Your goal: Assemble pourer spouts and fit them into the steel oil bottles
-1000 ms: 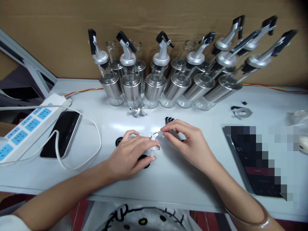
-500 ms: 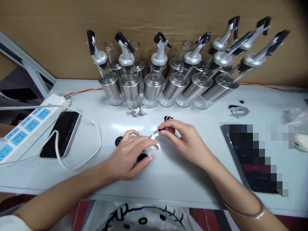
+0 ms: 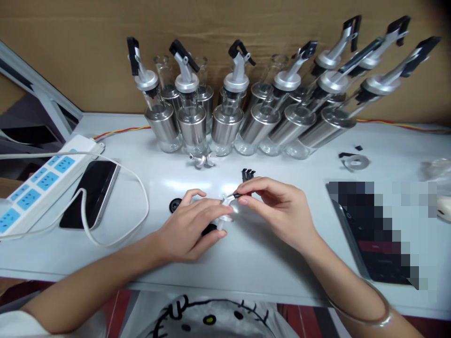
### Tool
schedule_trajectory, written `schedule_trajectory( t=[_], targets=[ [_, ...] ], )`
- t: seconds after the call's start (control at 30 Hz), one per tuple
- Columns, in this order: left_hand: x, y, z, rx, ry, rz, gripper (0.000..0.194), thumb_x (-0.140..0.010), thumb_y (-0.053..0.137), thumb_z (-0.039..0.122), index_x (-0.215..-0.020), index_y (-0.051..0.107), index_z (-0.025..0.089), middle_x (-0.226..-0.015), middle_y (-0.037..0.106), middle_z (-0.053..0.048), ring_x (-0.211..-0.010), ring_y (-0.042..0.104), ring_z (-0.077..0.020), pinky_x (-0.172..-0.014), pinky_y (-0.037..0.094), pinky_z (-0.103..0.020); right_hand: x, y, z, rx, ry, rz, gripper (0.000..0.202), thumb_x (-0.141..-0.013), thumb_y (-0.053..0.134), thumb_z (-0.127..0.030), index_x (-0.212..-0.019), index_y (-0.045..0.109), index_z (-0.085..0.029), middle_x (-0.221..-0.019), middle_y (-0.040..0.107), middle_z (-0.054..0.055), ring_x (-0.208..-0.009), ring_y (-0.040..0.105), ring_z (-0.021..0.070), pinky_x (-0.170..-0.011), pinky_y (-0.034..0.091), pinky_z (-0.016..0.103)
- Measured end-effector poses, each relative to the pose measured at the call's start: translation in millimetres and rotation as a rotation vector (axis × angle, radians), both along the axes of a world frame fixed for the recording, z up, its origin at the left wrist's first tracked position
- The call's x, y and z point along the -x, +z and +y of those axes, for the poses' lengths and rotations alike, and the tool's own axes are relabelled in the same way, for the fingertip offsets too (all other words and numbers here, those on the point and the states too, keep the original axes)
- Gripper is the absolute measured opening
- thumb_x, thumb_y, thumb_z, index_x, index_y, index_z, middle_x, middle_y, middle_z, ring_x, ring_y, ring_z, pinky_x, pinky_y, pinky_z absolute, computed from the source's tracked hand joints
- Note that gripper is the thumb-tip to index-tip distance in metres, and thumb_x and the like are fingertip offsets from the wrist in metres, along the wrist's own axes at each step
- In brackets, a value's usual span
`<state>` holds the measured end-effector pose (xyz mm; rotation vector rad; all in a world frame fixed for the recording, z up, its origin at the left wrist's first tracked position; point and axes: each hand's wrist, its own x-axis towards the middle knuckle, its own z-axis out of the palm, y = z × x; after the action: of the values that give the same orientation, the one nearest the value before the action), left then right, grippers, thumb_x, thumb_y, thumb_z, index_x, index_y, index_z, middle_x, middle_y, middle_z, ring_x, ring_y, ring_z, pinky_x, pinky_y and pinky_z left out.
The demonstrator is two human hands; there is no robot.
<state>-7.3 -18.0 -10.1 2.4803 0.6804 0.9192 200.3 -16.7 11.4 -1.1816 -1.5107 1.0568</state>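
My left hand (image 3: 197, 223) is closed round a silver bottle pourer spout (image 3: 227, 201), its fingers over the disc-shaped collar. A black round part (image 3: 209, 229) shows beneath that palm; whether it belongs to the spout I cannot tell. Between thumb and forefinger, my right hand (image 3: 278, 206) pinches a small slim dark piece (image 3: 237, 195) whose end is at the spout's tip. Just beyond the right fingers lie several black pourer levers (image 3: 248, 174). A black ring-shaped stopper (image 3: 175, 205) rests by the left fingertips. Farther back are loose silver spouts (image 3: 202, 160).
Several glass-and-steel bottles (image 3: 227, 124) with pourers stand along the cardboard backing. At left are a power strip (image 3: 45, 183), a phone (image 3: 91, 192) and a looped white cable (image 3: 146, 197). A tape roll (image 3: 356, 162) and a dark partly blurred device (image 3: 352, 225) lie at right.
My right hand has drawn slightly back and right, so the dark piece shows more plainly at the spout and the black levers are uncovered. My left hand keeps its hold.
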Motion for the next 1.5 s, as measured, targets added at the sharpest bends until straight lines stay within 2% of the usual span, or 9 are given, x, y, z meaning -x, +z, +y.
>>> schedule_trajectory(
  t=[0.17,0.33,0.47,0.53,0.63,0.77,0.9,1.33,1.5],
  targets=[
    [0.0,-0.3,0.3,0.001,-0.013,0.003,0.026,-0.096,0.042,0.027,-0.12,0.042,0.018,-0.102,0.068,-0.007,-0.097,0.064,-0.0168,-0.099,0.034,-0.037,0.0,0.1,-0.5,-0.072,0.033,0.017,0.009,-0.078,0.07,-0.018,-0.081,0.074,-0.025,-0.081,0.074,0.003,-0.079,0.067,0.018,-0.072,0.053,0.032],
    [-0.7,0.0,-0.1,-0.008,-0.025,0.008,0.027,-0.096,0.041,0.027,-0.121,0.042,0.018,-0.102,0.068,-0.008,-0.095,0.064,-0.0173,-0.099,0.034,-0.039,-0.9,1.6,-1.8,-0.07,0.058,0.0,0.01,-0.077,0.071,-0.019,-0.081,0.076,-0.027,-0.083,0.074,0.003,-0.08,0.067,0.0191,-0.073,0.054,0.034],
    [-1.1,0.9,-0.4,-0.018,-0.018,0.005,0.026,-0.098,0.039,0.028,-0.121,0.041,0.019,-0.101,0.069,-0.007,-0.096,0.064,-0.0173,-0.098,0.034,-0.038,-1.5,2.7,-0.9,0.152,0.092,0.163,0.015,-0.079,0.07,-0.032,-0.091,0.075,-0.026,-0.089,0.075,0.004,-0.081,0.068,0.018,-0.078,0.054,0.034],
    [-1.1,1.1,-0.1,-0.019,-0.018,0.008,0.025,-0.098,0.038,0.029,-0.121,0.041,0.019,-0.101,0.069,-0.007,-0.097,0.063,-0.0165,-0.098,0.034,-0.038,-1.5,2.6,0.2,0.314,0.152,0.282,0.024,-0.082,0.065,-0.04,-0.1,0.073,-0.025,-0.095,0.074,0.005,-0.078,0.066,0.0163,-0.075,0.054,0.033],
    [-1.1,0.9,0.7,-0.047,-0.023,0.008,0.024,-0.099,0.038,0.029,-0.119,0.042,0.016,-0.099,0.069,-0.008,-0.094,0.064,-0.0153,-0.098,0.034,-0.036,-0.8,2.1,1.8,0.494,0.258,0.393,0.028,-0.083,0.063,-0.042,-0.1,0.073,-0.023,-0.093,0.072,0.006,-0.072,0.062,0.0137,-0.069,0.051,0.029],
    [-1.4,1.2,1.1,-0.08,-0.036,0.007,0.022,-0.098,0.039,0.026,-0.117,0.044,0.015,-0.099,0.069,-0.009,-0.095,0.064,-0.0151,-0.098,0.033,-0.035,0.1,2.4,2.5,0.605,0.341,0.48,0.027,-0.08,0.067,-0.042,-0.095,0.075,-0.021,-0.085,0.067,0.004,-0.069,0.055,0.0118,-0.066,0.046,0.027],
    [-2.1,2.9,0.6,-0.08,-0.048,0.002,0.021,-0.099,0.039,0.026,-0.117,0.043,0.017,-0.096,0.07,-0.007,-0.094,0.064,-0.0148,-0.099,0.032,-0.036,-0.8,2.5,2.0,0.672,0.351,0.539,0.025,-0.075,0.072,-0.041,-0.09,0.075,-0.022,-0.082,0.064,0.003,-0.072,0.054,0.0131,-0.067,0.043,0.027],
    [-2.6,4.5,0.9,-0.059,-0.068,0.032,0.021,-0.1,0.036,0.026,-0.118,0.042,0.016,-0.099,0.071,-0.007,-0.091,0.065,-0.0149,-0.099,0.03,-0.037,3.8,-2.3,-0.7,0.727,0.345,0.603,0.024,-0.078,0.067,-0.039,-0.088,0.069,-0.017,-0.086,0.059,0.003,-0.076,0.05,0.0145,-0.071,0.037,0.028],
    [-1.4,1.7,0.3,-0.02,-0.044,0.03,0.024,-0.099,0.039,0.027,-0.122,0.04,0.018,-0.101,0.07,-0.006,-0.092,0.064,-0.0151,-0.101,0.03,-0.037,5.3,-3.6,-0.5,0.657,0.357,0.517,0.027,-0.078,0.069,-0.043,-0.093,0.069,-0.02,-0.085,0.062,0.001,-0.075,0.052,0.0131,-0.073,0.037,0.027]
  ],
)
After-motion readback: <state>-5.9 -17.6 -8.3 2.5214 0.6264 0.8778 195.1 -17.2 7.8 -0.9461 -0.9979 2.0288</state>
